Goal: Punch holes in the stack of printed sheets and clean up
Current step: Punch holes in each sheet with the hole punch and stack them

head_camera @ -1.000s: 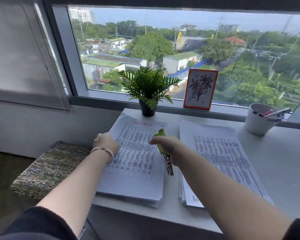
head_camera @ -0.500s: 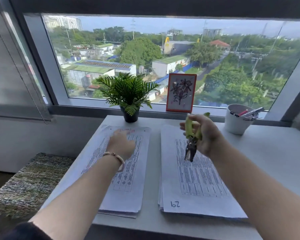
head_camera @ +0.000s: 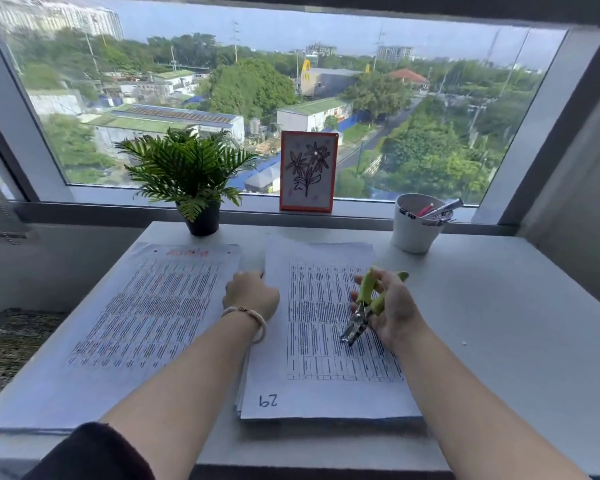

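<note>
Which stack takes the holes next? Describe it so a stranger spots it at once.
Start at the window, then drop to the white table beneath it. Two paper stacks lie there; take the right stack, under both hands. Unlike the left stack, it has "29" handwritten at its near edge.

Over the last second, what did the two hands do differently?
The left hand left the left stack and moved right to the left edge of the right stack, taking its top sheet by the edge, though the fingers are hidden. The right hand carried the green hole punch from the gap between stacks to above the right stack. Unchanged: its grip on the punch, both stacks, plant, cup.
</note>
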Demonstrator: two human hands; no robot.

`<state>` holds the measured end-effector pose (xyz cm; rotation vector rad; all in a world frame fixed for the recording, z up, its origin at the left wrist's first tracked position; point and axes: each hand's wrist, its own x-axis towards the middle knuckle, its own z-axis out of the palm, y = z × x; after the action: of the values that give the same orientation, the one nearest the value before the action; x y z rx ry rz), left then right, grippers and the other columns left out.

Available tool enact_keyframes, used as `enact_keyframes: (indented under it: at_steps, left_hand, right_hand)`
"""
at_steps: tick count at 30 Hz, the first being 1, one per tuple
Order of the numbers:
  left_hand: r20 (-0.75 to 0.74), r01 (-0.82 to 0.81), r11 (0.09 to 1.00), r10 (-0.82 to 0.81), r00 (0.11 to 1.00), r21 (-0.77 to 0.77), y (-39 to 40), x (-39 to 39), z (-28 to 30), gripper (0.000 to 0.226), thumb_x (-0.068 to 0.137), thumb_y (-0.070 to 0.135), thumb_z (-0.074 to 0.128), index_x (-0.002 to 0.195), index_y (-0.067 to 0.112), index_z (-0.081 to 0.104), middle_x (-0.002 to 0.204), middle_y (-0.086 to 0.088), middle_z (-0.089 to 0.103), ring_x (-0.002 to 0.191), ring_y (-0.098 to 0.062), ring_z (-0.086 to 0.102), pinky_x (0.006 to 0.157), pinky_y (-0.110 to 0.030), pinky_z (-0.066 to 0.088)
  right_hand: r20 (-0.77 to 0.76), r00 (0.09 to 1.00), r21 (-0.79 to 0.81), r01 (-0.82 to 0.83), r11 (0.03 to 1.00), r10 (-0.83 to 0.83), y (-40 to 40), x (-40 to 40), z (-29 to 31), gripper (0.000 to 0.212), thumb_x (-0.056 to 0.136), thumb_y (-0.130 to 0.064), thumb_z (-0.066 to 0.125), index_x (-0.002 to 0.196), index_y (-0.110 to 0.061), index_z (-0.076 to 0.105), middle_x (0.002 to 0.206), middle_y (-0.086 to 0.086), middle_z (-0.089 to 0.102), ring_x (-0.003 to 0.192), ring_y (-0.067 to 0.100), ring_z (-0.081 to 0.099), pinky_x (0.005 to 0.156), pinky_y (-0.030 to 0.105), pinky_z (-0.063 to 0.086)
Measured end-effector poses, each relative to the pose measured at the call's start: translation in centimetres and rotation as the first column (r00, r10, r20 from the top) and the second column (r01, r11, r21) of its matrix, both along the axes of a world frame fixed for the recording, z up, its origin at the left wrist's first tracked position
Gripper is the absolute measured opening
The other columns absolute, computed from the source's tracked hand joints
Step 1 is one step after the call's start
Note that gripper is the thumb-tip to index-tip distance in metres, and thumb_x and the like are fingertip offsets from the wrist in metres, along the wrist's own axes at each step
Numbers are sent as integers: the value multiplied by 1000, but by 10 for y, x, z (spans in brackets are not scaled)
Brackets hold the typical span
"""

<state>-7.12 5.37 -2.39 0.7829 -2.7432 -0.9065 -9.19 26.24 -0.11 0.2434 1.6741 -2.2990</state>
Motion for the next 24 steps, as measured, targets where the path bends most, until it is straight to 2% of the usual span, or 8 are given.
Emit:
enact_keyframes:
  at_steps: [6,8,10,13,16,19,21,24]
  left_hand:
    - [-64,49,999,-51,997,-20,14,9,6,57,81,14,50,138,20,45,134,-11,47,124,-32,41,103,-42,37]
    - [-138,104,993,-110,984,-46,19,12,8,55,82,12,50,136,22,47,131,-8,51,120,-29,45,101,-40,38]
    - [-213,195,981,-195,958,-21,23,15,11,47,83,10,52,129,22,52,123,-7,57,106,-23,54,87,-33,46]
    - [-265,249,951,-197,944,181,26,16,18,40,83,9,60,120,21,53,106,-3,65,82,-17,63,65,-25,51]
    - [-166,50,891,29,986,451,16,10,18,38,78,13,67,115,11,59,98,-6,67,86,-22,66,73,-30,55]
    - [-37,23,785,1,999,619,6,6,17,28,81,9,70,106,-3,65,97,-16,69,89,-31,67,85,-43,55]
    - [-34,62,765,-52,998,641,6,6,20,16,85,5,67,99,-1,61,98,-17,67,92,-32,65,89,-47,53]
    - [-83,95,770,-55,995,631,-1,4,27,23,86,8,68,106,1,60,106,-16,67,98,-31,64,94,-45,51]
  right_hand:
    - [-5,999,-16,51,999,-51,0,-1,-9,28,95,-25,46,96,0,57,90,11,54,84,23,55,79,36,46]
    - [-4,999,-12,52,999,-52,1,0,-9,28,95,-25,47,96,0,57,92,11,55,87,24,56,85,39,46]
    - [-1,999,-17,53,998,-53,1,1,-9,29,96,-25,47,99,1,57,92,11,55,88,24,56,86,39,46]
    - [2,998,-31,65,997,-65,1,1,-9,31,95,-26,47,105,3,56,93,12,56,87,24,57,83,38,47]
    - [20,997,-34,74,997,-74,2,1,-9,32,95,-26,47,105,3,57,92,13,56,85,23,57,80,36,47]
    - [36,997,-19,64,998,-64,2,2,-7,31,95,-26,47,102,3,57,91,14,56,80,22,56,76,35,46]
    - [28,998,14,56,998,-56,3,2,0,27,93,-26,49,94,-1,60,90,11,58,77,21,54,71,35,44]
    - [-81,995,216,76,973,-59,18,-8,23,15,91,-25,51,89,-14,61,89,5,65,74,18,50,67,32,39]
